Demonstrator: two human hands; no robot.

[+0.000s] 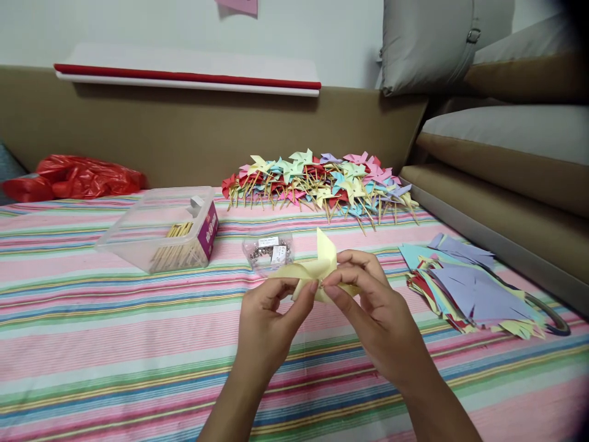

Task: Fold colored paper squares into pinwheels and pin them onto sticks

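Note:
A pale yellow paper pinwheel [326, 253] is held up between my two hands, above the striped cloth. My left hand [271, 319] pinches its folded blades near the centre with thumb and forefinger. Close beside that, my right hand [375, 313] has its thumb and forefinger together at the pinwheel's middle; a tiny shiny point shows there, too small to name for certain. No stick is visible on this pinwheel. Just behind it lies a clear plastic packet [267, 250] of small metal pieces with white labels.
A clear plastic box [154, 221] with wooden sticks [177, 245] lies left. Many finished pinwheels [317, 178] are heaped at the back. Cut paper sheets [478, 294] and a dark-handled tool [550, 313] lie right, near stacked cushions [510, 135]. A red plastic bag [87, 178] rests back left.

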